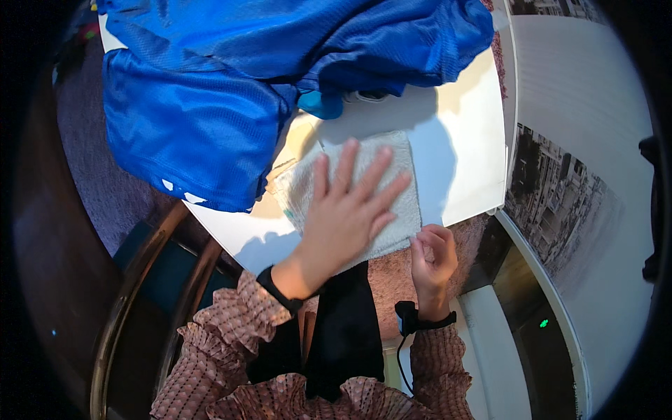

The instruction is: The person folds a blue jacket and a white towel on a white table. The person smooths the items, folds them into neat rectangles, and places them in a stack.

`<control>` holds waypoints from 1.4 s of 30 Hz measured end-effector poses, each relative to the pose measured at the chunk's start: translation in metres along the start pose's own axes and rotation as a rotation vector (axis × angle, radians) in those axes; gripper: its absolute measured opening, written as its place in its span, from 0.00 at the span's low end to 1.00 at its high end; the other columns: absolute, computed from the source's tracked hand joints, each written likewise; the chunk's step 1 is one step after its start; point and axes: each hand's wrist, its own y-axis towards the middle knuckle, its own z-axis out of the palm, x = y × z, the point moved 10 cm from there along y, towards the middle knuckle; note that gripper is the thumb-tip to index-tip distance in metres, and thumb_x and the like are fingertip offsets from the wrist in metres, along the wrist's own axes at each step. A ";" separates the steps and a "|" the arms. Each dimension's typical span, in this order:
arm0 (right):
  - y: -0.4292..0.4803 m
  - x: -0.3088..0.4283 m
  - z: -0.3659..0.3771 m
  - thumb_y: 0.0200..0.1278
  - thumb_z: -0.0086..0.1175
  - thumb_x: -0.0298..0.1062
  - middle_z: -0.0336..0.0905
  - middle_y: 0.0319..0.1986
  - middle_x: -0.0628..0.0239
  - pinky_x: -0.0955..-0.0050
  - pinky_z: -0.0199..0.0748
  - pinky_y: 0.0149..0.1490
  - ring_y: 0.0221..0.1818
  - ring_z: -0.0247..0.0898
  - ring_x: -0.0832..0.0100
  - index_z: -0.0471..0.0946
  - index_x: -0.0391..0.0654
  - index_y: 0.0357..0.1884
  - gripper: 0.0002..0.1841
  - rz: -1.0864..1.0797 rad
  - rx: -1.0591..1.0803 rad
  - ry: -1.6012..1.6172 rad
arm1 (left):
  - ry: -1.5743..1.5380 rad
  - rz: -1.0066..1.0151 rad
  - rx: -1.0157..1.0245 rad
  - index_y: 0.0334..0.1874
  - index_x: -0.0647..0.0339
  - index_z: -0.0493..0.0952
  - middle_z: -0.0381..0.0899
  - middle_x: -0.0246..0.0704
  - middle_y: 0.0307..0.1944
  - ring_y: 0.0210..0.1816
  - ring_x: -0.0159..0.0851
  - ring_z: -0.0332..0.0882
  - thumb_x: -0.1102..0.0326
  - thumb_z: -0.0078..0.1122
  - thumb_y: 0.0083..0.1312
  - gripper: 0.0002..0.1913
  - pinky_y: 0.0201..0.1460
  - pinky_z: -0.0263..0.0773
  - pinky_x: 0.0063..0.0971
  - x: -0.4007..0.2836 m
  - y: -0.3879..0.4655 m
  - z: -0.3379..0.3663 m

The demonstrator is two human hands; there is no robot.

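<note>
A white terry cloth (391,152), folded to a rough square, lies near the front edge of a white table (475,152). My left hand (349,210) is spread flat over the cloth, palm down, fingers apart. At the cloth's lower right corner, my right hand (433,257) pinches its edge between thumb and fingertips. Beyond the cloth spreads a large heap of shiny blue fabric (194,115), whose left part hangs past the table's side. A small teal item (320,105) pokes out from under it.
Yellowish flat pieces (294,144) lie left of the cloth, partly hidden. A curved wooden chair frame (131,283) stands at the lower left. Along the right runs a white surface with a printed city picture (551,194). Pinkish carpet (391,278) shows below the table. A cord hangs from my right wristband.
</note>
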 end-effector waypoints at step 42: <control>0.192 0.160 0.031 0.64 0.61 0.26 0.81 0.39 0.57 0.71 0.76 0.47 0.40 0.79 0.66 0.76 0.33 0.47 0.12 -0.108 -0.002 0.255 | -0.151 -0.019 -0.815 0.34 0.55 0.82 0.80 0.30 0.33 0.38 0.40 0.78 0.77 0.69 0.44 0.14 0.47 0.68 0.36 0.083 0.039 -0.218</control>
